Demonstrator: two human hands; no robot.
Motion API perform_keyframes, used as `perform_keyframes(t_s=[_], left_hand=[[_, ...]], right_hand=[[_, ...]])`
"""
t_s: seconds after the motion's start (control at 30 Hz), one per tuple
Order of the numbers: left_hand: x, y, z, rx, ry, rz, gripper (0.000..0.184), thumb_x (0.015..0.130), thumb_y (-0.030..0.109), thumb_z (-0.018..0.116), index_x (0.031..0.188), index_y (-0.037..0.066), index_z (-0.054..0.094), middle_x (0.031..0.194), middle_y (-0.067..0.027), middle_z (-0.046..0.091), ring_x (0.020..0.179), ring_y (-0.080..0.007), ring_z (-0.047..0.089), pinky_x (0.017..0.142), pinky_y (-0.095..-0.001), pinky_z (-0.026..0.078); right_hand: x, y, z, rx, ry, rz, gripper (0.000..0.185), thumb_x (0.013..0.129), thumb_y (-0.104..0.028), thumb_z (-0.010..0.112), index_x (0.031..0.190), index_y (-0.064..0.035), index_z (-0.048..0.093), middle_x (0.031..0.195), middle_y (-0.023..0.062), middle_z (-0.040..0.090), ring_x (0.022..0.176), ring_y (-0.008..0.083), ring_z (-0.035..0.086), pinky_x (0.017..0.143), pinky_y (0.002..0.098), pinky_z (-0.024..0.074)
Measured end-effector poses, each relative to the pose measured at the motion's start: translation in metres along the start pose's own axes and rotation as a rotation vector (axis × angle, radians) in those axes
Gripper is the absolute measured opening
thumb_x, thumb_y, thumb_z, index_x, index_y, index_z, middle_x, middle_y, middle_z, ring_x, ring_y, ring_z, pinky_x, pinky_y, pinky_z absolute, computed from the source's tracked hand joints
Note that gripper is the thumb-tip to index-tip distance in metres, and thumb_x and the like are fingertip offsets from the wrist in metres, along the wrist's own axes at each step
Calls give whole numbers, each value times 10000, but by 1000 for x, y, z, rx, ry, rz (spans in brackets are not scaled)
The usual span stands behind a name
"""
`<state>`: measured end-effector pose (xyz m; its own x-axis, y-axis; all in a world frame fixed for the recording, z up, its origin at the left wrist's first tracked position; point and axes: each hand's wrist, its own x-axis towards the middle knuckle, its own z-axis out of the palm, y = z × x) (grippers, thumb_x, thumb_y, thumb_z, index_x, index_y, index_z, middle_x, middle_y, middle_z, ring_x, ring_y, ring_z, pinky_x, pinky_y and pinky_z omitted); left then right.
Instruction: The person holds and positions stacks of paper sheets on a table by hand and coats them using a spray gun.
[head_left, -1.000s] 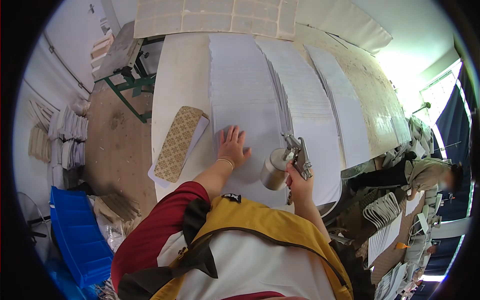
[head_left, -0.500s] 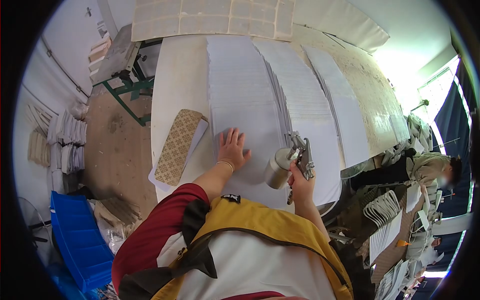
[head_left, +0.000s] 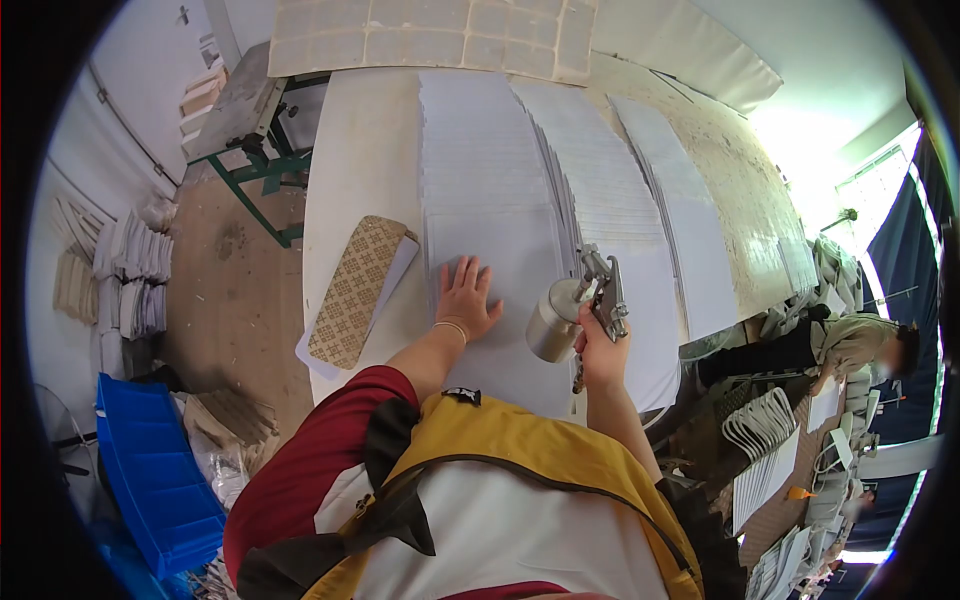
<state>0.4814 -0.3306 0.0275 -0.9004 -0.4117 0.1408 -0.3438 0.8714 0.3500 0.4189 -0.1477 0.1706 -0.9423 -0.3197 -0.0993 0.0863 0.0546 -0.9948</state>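
Observation:
My left hand (head_left: 466, 303) lies flat with fingers spread on the nearest part of a long row of overlapping white sheets (head_left: 490, 220). In my right hand (head_left: 602, 348) is a metal spray gun (head_left: 604, 290) with a silver cup (head_left: 553, 320), held above the sheets. My fingers wrap its handle, partly hidden behind the gun body. A second row of white sheets (head_left: 610, 190) runs beside the first, and a third row (head_left: 695, 240) lies farther right. Left of my left hand, a brown patterned panel (head_left: 360, 290) rests on white pieces.
The pale table (head_left: 350, 150) carries the rows. A blue plastic bin (head_left: 160, 480) stands at lower left, near stacked white bundles (head_left: 130, 270). A green-legged bench (head_left: 250, 190) is at far left. At right, another person (head_left: 850, 345) works by a table with white pieces.
The spray gun and its cup have shifted slightly left and upward in my right hand. My left hand stays in place. The view has tilted a little.

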Motion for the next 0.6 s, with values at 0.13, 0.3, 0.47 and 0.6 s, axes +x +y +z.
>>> perform_keyframes(t_s=[0.13, 0.3, 0.47, 0.6], left_hand=[[1, 0, 1, -11, -1, -4, 653, 813, 420, 525, 1333, 49, 388, 1420, -171, 289, 1359, -312, 189, 1103, -515, 92], [1, 0, 2, -31, -5, -9, 647, 814, 418, 525, 1329, 48, 391, 1425, -168, 282, 1361, -309, 185, 1102, -517, 91], [1, 0, 1, -46, -16, -17, 648, 810, 414, 530, 1328, 49, 392, 1427, -166, 280, 1360, -307, 187, 1099, -521, 93], [1, 0, 2, -40, 4, -11, 648, 804, 410, 538, 1324, 49, 396, 1427, -166, 283, 1360, -306, 189, 1096, -526, 96]], right_hand=[[3, -1, 3, -12, -48, 14, 58, 849, -80, 597, 887, -36, 597, 685, 12, 560, 438, 66, 415, 398, 211, 316], [-1, -10, 9, -9, -141, 60, 47, 849, -68, 589, 882, -35, 596, 679, 12, 557, 439, 66, 417, 397, 213, 316], [5, -6, 8, -10, -107, 21, 57, 849, -83, 591, 865, -29, 586, 660, 12, 548, 442, 69, 426, 399, 215, 321], [7, -7, 7, -15, -103, 18, 81, 850, -100, 597, 854, -21, 577, 640, 11, 536, 445, 72, 432, 400, 219, 325]])
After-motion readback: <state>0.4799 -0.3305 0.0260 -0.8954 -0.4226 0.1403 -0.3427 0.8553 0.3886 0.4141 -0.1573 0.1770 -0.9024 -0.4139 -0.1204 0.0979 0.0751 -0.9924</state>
